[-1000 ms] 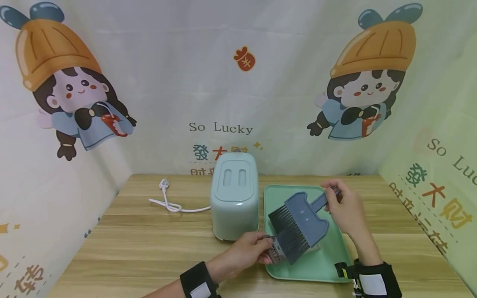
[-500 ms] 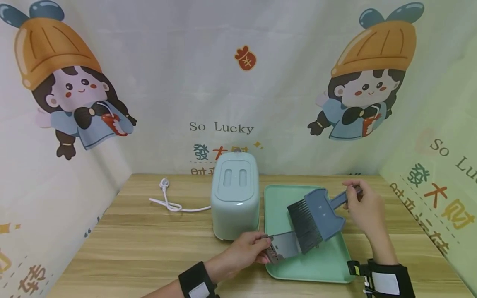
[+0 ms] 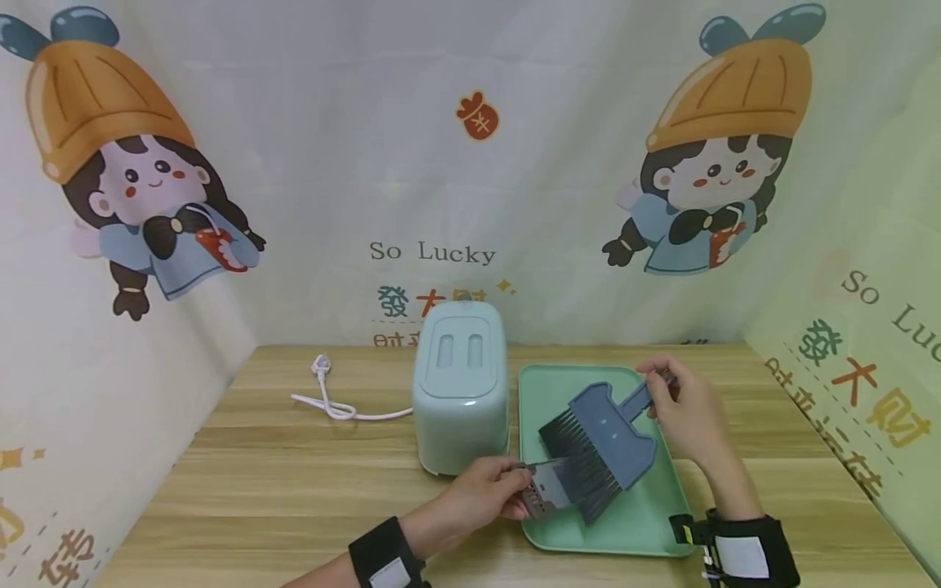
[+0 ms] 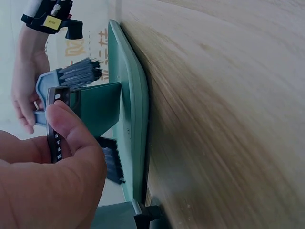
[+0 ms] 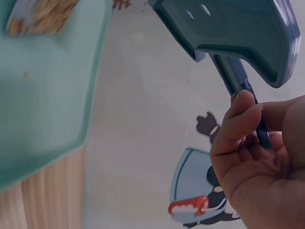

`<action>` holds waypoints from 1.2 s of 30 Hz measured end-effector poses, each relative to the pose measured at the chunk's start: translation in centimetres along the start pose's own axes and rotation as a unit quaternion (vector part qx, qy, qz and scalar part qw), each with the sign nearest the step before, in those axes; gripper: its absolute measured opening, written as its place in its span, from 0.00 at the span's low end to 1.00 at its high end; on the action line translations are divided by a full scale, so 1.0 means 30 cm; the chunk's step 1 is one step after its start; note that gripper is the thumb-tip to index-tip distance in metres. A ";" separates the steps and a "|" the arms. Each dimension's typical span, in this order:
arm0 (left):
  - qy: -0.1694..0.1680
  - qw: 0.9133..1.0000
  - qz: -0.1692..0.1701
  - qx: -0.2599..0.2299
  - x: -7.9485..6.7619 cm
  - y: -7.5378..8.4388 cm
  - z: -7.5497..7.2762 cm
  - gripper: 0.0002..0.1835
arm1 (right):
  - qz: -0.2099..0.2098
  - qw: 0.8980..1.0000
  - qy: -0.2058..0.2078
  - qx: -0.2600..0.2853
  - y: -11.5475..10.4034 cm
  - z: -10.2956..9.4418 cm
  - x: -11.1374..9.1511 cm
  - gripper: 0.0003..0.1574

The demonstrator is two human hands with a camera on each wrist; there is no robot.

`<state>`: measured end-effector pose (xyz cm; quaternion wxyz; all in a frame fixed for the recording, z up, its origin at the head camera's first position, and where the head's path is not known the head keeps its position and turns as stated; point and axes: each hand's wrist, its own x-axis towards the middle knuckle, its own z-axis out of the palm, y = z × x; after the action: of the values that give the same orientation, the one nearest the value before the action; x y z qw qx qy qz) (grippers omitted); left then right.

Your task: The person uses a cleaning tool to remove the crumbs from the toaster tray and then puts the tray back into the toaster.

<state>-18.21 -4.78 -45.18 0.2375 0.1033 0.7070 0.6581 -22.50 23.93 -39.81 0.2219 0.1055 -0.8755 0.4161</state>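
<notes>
Blue plastic forms the broad head and slim handle of the brush [image 3: 610,437], held in the right hand [image 3: 684,412]. The fingers and thumb of that hand close narrowly on the handle end, with the head slanting down from the fingertips toward the left hand [image 3: 488,490]. The left hand pinches the grey, slotted grip of a flat plate [image 3: 547,486] between thumb and fingers; the plate extends from the fingertips toward the right hand. Dark bristles [image 3: 566,433] overlap the plate's far end; whether the two touch cannot be told. Below both tools lies a green tray [image 3: 537,400], its near corner just beyond the left fingertips and its far edge near the right hand. A blurred tan patch [image 5: 50,16] shows in the tray, well apart from the right hand. Directly beyond the left hand stands a pale green toaster [image 3: 461,392], upright on the wooden table [image 3: 309,490]. Its white cord [image 3: 382,416], loosely looped, runs away from the left hand's far side to a plug [image 3: 321,365].
</notes>
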 end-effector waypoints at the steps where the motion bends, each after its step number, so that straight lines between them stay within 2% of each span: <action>1: -0.001 1.000 -0.001 0.000 0.000 -0.001 -0.001 0.11 | 0.004 1.000 0.003 -0.009 0.014 -0.005 -0.002 0.09; 9: -0.007 1.000 -0.008 0.002 0.000 0.001 -0.006 0.11 | 0.017 0.998 0.032 -0.045 0.076 -0.060 -0.006 0.11; 15: -0.007 1.000 -0.009 -0.002 -0.002 0.013 -0.007 0.11 | 0.002 0.997 0.054 -0.052 0.054 -0.104 -0.004 0.13; 19: -0.011 1.000 -0.007 -0.007 -0.005 0.020 -0.008 0.11 | -0.005 0.997 0.069 -0.016 0.006 -0.092 0.005 0.11; 24: -0.022 1.000 0.002 -0.004 -0.008 0.026 -0.008 0.12 | -0.017 0.999 0.047 0.017 -0.021 -0.045 0.017 0.10; 29: -0.030 1.000 0.005 -0.003 -0.010 0.023 -0.011 0.11 | -0.005 0.998 0.058 -0.013 0.013 -0.034 0.012 0.11; 36: -0.021 1.000 0.011 0.007 -0.014 0.019 -0.022 0.10 | 0.030 0.992 0.100 -0.073 0.079 -0.072 0.001 0.13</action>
<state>-18.26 -5.50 -44.52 0.2442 0.1260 0.7054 0.6533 -22.75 27.11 -40.22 0.3029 0.0209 -0.8796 0.3663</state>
